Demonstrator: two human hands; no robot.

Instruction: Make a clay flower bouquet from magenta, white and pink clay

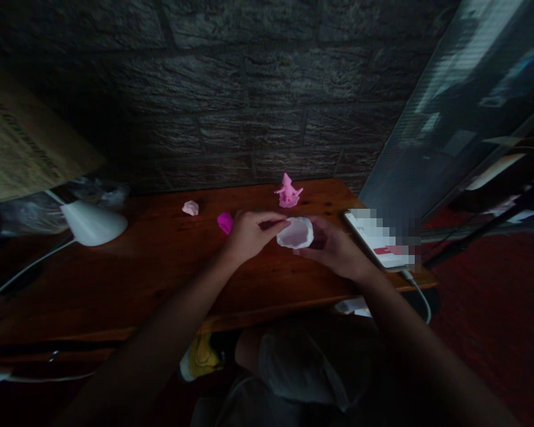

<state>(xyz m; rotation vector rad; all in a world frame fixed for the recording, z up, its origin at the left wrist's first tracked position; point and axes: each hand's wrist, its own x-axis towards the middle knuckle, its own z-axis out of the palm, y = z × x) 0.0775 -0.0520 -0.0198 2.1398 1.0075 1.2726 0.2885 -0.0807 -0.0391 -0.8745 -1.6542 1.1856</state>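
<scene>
Between my two hands is a small white bowl-shaped piece (pixel 295 233) with a thick, uneven rim, tilted so its hollow inside faces me. My left hand (pixel 253 234) pinches the left side of its rim with thumb and forefinger. From the right, my right hand (pixel 333 246) cups it, thumb below and fingers behind. Just left of my left hand lies a magenta lump (pixel 225 222), and farther left a pale pink crumpled lump (pixel 190 207). Behind the bowl stands a pink figure (pixel 288 193) with a pointed top and two arm-like parts.
A lit phone or tablet (pixel 378 237), partly pixelated, lies at the right end of the wooden table (pixel 169 261), its white cable (pixel 420 293) hanging over the edge. At left stands a white lamp base (pixel 95 224) beside clear plastic. A dark brick wall (pixel 231 89) rises behind.
</scene>
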